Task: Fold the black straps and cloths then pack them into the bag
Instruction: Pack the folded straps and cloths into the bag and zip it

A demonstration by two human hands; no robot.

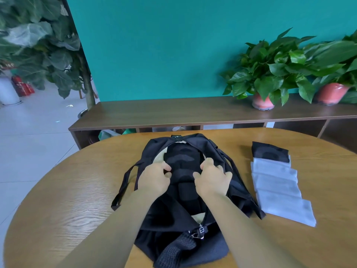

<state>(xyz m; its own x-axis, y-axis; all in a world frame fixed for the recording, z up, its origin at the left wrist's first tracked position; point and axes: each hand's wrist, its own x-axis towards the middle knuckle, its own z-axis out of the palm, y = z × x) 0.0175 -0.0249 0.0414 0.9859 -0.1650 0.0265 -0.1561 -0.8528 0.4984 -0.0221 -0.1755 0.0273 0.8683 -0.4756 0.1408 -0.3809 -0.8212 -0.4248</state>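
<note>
Wooden table (58,190), teal wall (173,45)

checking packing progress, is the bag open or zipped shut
Open: the bag gapes along its top, pale lining showing, with both hands pressing a black strap inside.

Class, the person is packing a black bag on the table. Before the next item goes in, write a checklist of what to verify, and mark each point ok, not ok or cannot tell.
1. Bag open at the top: ok.
2. Black item lies inside the opening: ok.
3. Left hand and right hand free to let go: not ok, both are at the item in the bag.
4. Next black cloth folded and beside the bag: ok.
5. White cloths stacked neatly: ok, in an overlapping row.
6. Room left in the bag: cannot tell.
</note>
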